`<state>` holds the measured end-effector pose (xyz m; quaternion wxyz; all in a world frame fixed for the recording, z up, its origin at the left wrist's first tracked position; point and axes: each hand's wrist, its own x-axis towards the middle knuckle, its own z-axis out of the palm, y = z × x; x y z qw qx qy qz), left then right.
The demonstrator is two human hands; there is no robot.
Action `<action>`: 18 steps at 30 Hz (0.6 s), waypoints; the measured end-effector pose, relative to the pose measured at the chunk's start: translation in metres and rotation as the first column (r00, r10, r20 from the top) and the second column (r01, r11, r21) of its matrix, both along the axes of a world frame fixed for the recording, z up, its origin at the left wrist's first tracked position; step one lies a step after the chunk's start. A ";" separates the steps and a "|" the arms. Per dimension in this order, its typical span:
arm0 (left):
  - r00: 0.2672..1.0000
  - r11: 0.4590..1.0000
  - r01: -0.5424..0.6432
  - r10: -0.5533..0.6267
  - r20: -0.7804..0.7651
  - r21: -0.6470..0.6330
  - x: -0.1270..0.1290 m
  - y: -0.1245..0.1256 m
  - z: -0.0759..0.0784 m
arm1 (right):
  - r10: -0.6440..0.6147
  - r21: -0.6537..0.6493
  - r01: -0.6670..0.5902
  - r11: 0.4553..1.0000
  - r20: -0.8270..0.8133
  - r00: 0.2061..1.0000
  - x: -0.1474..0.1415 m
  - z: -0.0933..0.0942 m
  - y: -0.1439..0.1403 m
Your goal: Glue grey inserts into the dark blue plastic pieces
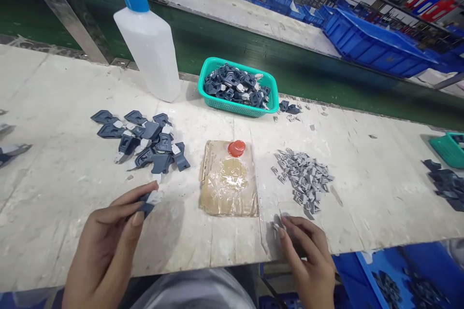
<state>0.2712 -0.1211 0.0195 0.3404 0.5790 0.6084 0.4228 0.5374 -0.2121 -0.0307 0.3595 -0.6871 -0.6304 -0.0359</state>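
**Blue part and grey clip in hand at front edge**

Blue part was pinched between thumb and fingers of the left hand, just above the worktop near its front edge. Right hand gripped a small grey clip at its fingertips, also by the front edge. Grey clip pile lay just behind the right hand; blue part pile behind the left. Cardboard pad with red cap sat between. Basket and bottle stood toward the back edge.
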 end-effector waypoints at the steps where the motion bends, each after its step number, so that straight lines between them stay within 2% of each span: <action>1: 0.988 0.992 -0.049 0.066 0.143 -0.119 0.002 -0.002 0.001 | 0.028 -0.003 -0.028 1.000 0.027 0.999 0.001 -0.001 0.000; 3: 0.924 0.935 -0.096 0.211 0.319 -0.341 0.004 -0.006 0.002 | 0.093 0.012 -0.094 0.995 0.089 0.992 0.002 -0.003 -0.001; 5: 0.865 0.884 -0.082 0.293 0.407 -0.461 0.004 -0.007 0.002 | 0.150 0.036 -0.156 0.987 0.137 0.979 0.003 -0.006 -0.003; 8: 0.823 0.858 -0.081 0.344 0.452 -0.507 0.004 -0.007 0.002 | 0.179 0.057 -0.189 0.980 0.147 0.973 0.002 -0.008 -0.005; 11: 0.799 0.827 -0.092 0.394 0.455 -0.555 0.004 -0.006 0.005 | 0.144 0.077 -0.153 0.985 0.109 0.984 0.002 -0.007 -0.006; 15: 0.747 0.769 -0.041 0.448 0.491 -0.638 0.003 -0.002 0.012 | 0.099 0.018 -0.100 0.995 0.032 0.995 0.004 -0.001 -0.003; 18: 0.714 0.754 0.012 0.454 0.533 -0.657 0.004 -0.001 0.015 | 0.161 -0.015 -0.160 0.987 0.034 0.986 0.009 0.003 0.001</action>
